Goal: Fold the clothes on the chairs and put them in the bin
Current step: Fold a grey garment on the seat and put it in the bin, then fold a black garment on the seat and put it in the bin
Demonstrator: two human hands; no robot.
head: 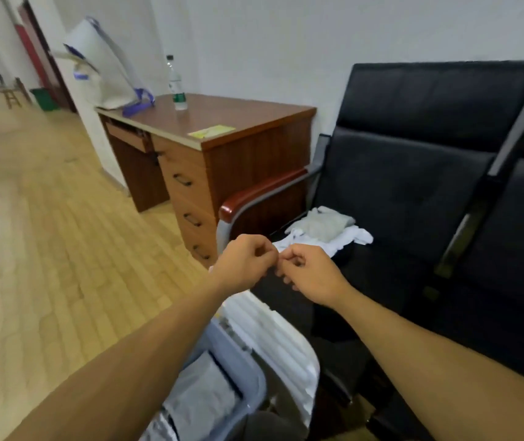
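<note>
Task status: in progress, judged partly complete.

Hand state. The left hand [248,262] and the right hand [308,275] meet at frame centre, knuckles almost touching, above the front edge of the black chair [413,192]. On both hands the fingers are curled with thumb against fingertips, in a pinching posture. A white garment [273,338] hangs directly below them toward 6 o'clock; its top edge is hidden behind the hands, so whether each hand actually pinches it cannot be told with certainty. The posture suggests two corners brought together for a fold.

Location of task items.
- Hanging white garment: below the hands, draped down over the rim of the bin [248,370].
- Bin: at 6 o'clock, on the floor just beside the chair front. Grey fabric [200,399] lies inside it, which indicates at least one item is already stowed.
- Remaining pile [327,230]: on the chair seat at 1 o'clock from the hands, near them. It consists of a grey piece resting on crumpled white cloth, both unfolded.

Work left, as judged: finish folding the held garment, lower it into the bin, then fold and stow the items of the seat pile. A second chair at 3 o'clock is only partly in view; nothing on it can be made out.

Surroundings. A wooden bench [222,122] stands at 11 o'clock and carries a water bottle [176,84], a white bag [108,65] and a yellow slip [211,131].
</note>
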